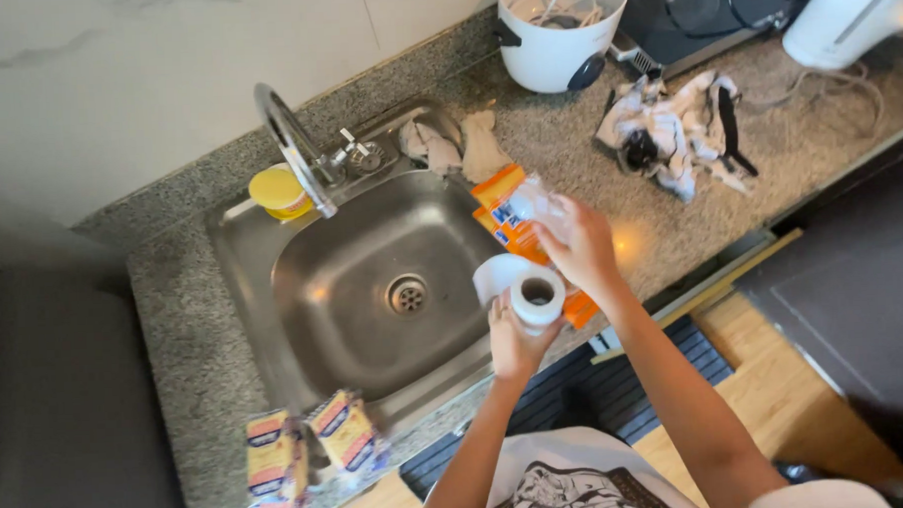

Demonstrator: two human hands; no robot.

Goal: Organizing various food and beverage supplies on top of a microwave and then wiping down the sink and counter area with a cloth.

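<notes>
Left hand (515, 344) grips white tape roll (537, 297); right hand (583, 247) pinches clear wrapper (536, 201) above sink (372, 277)

White paper roll (536, 297), orange packet (500, 217)

A home kitchen: steel sink (373, 287) with tap (293, 149) in speckled granite counter (670, 206), rice cooker (559, 30).

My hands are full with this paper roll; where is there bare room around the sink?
Free: the sink basin, and the counter between the rags and crumpled cloth. Crowded: the orange pack at the rim and the packets on the near corner.
</notes>
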